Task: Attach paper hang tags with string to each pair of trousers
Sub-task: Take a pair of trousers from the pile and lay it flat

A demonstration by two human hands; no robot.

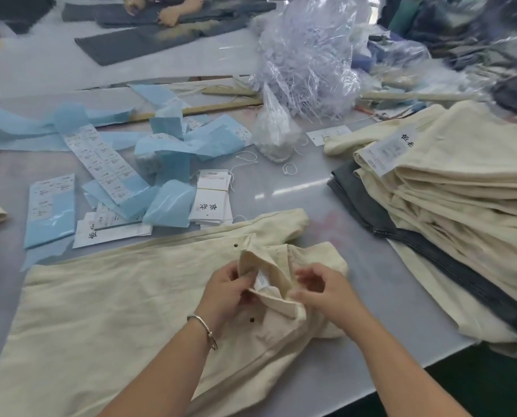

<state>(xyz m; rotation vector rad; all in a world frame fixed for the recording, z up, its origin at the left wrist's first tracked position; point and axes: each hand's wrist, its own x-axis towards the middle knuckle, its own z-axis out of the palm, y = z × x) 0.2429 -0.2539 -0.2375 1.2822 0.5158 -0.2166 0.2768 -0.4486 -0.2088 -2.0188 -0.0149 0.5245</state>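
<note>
A pair of cream trousers [106, 302] lies spread on the grey table in front of me, its waistband at the right. My left hand [225, 288] pinches the turned-up waistband next to a small white sewn-in label [261, 279]. My right hand [322, 291] grips the waistband fabric on the other side, fingers curled. A bundle of white paper hang tags [212, 203] with black characters lies beyond the trousers. Loose white string loops [289, 169] lie on the table near a small bag of strings [274, 130].
A stack of folded cream trousers [450, 188] with a tag on top rests on dark denim [401, 233] at the right. Blue backing strips and sticker sheets [100, 158] litter the left. A large clear bag [308, 55] stands behind. Another person's hands work on dark trousers at the far edge.
</note>
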